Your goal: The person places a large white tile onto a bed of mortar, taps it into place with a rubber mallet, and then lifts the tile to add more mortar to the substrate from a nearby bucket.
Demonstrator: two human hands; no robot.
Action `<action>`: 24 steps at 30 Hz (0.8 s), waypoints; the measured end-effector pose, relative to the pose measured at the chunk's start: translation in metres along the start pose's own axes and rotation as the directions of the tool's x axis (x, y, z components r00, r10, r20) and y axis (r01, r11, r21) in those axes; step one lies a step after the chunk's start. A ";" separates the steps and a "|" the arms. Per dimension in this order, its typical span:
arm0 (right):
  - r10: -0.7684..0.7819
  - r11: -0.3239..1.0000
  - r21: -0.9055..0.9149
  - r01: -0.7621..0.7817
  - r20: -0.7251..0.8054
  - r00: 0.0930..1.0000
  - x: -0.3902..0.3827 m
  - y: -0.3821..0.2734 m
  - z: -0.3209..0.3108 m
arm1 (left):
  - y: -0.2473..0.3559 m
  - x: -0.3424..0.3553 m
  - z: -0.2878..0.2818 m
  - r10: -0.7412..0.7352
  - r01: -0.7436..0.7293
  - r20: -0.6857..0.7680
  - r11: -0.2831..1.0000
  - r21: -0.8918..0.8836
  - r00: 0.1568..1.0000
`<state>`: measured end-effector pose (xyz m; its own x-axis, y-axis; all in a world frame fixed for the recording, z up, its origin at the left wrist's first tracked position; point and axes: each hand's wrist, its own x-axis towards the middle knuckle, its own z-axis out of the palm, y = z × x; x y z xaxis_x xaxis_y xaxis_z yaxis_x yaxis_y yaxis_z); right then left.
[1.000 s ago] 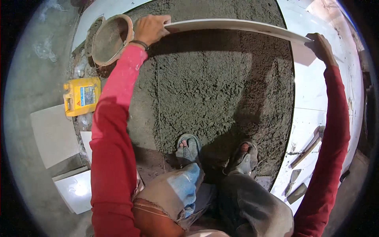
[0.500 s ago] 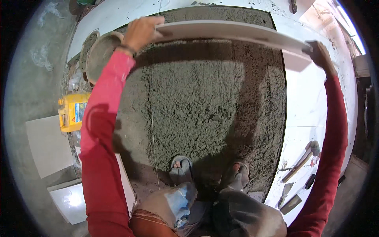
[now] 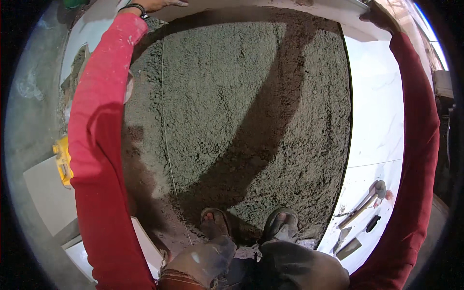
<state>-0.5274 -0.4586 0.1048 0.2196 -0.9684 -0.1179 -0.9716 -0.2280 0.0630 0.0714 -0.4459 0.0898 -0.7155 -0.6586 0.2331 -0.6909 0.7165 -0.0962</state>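
Pale tile runs left-right over the far mortar; right hand fingers pinch its right end; left hand at left end, can't tell grip.

You're handling a smooth, matt-looking pale slab, tile-like. You're facing rough, grainy, matt grey mortar. White floor tiles are looking smooth, slightly glossy. You're wearing soft matt cloth: red sleeves, dusty trousers with a worn finish. Yellow jug is reading as smooth plastic; mallet handle is looking like bare, dull wood.
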 end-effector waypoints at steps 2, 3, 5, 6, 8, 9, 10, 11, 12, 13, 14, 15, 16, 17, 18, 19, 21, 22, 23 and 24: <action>0.058 0.989 -0.136 -0.061 -0.029 0.998 -0.013 -0.005 -0.004 | 0.007 -0.004 -0.010 -0.391 0.378 0.301 0.920 0.102 0.870; 0.062 0.989 -0.133 -0.065 -0.021 0.998 -0.024 -0.004 -0.004 | 0.014 -0.007 -0.015 -0.385 0.373 0.308 0.922 0.099 0.870; 0.026 0.998 0.060 -0.029 0.046 0.999 -0.048 0.002 -0.004 | 0.032 -0.012 -0.030 -0.316 0.253 0.315 0.941 0.224 0.895; -0.087 0.988 0.130 0.082 0.029 0.996 -0.055 -0.001 0.005 | 0.040 -0.017 -0.040 -0.314 0.281 0.400 0.949 0.141 0.861; -0.054 0.983 0.176 0.045 0.046 0.997 -0.088 0.008 0.010 | 0.072 -0.034 -0.042 -0.201 0.186 0.355 0.979 0.078 0.913; -0.025 0.973 0.231 0.014 0.046 0.999 -0.101 0.007 0.014 | 0.086 -0.044 -0.047 -0.224 0.220 0.375 0.974 0.052 0.899; -0.041 0.996 0.082 0.046 -0.068 0.997 -0.116 0.001 0.021 | 0.101 -0.056 -0.051 -0.404 0.405 0.414 0.910 0.091 0.816; -0.034 0.983 0.176 0.056 -0.125 0.992 -0.138 -0.003 0.027 | 0.115 -0.069 -0.058 -0.310 0.313 0.324 0.949 0.043 0.894; -0.070 0.984 0.155 0.085 -0.100 0.992 -0.157 -0.005 0.025 | 0.127 -0.080 -0.065 -0.300 0.312 0.320 0.950 0.013 0.899; -0.079 0.989 0.115 0.090 -0.096 0.992 -0.174 -0.011 0.025 | 0.143 -0.095 -0.068 -0.304 0.326 0.328 0.945 -0.012 0.894; -0.085 0.990 0.107 0.093 -0.076 0.993 -0.192 -0.019 0.025 | 0.157 -0.107 -0.073 -0.330 0.346 0.359 0.938 0.022 0.873; -0.075 0.993 0.082 0.084 -0.107 0.991 -0.210 -0.027 0.025 | 0.170 -0.119 -0.078 -0.318 0.337 0.342 0.942 0.004 0.884; -0.157 0.984 0.071 0.165 -0.100 0.982 -0.225 -0.035 0.023 | 0.183 -0.130 -0.084 -0.298 0.322 0.322 0.946 -0.022 0.898; -0.013 0.987 0.159 0.007 0.038 0.999 -0.237 -0.044 0.021 | 0.193 -0.138 -0.091 -0.318 0.333 0.311 0.943 0.005 0.895; -0.143 0.982 0.107 0.156 -0.124 0.982 -0.259 -0.051 0.019 | 0.204 -0.146 -0.097 -0.332 0.360 0.320 0.932 -0.032 0.887; -0.102 0.990 0.099 0.100 0.013 0.995 -0.272 -0.056 0.014 | 0.218 -0.158 -0.101 -0.344 0.389 0.337 0.918 -0.077 0.877; -0.040 0.982 0.190 0.005 0.184 0.982 -0.304 -0.068 0.011 | 0.247 -0.182 -0.110 -0.330 0.386 0.322 0.913 -0.129 0.887; -0.115 0.986 0.131 0.104 0.081 0.990 -0.325 -0.077 0.013 | 0.263 -0.195 -0.114 -0.340 0.402 0.279 0.892 -0.207 0.898; -0.108 0.982 0.165 0.094 0.076 0.991 -0.345 -0.082 0.014 | 0.279 -0.209 -0.116 -0.407 0.493 0.358 0.849 -0.192 0.840; -0.075 0.984 0.170 0.060 0.082 0.994 -0.365 -0.086 0.015 | 0.295 -0.223 -0.120 -0.439 0.543 0.372 0.803 -0.247 0.818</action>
<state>-0.5249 -0.0838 0.1275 0.2838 -0.9371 -0.2032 -0.9575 -0.2654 -0.1133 0.0398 -0.0606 0.1255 -0.3207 -0.9386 -0.1271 -0.9175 0.2745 0.2879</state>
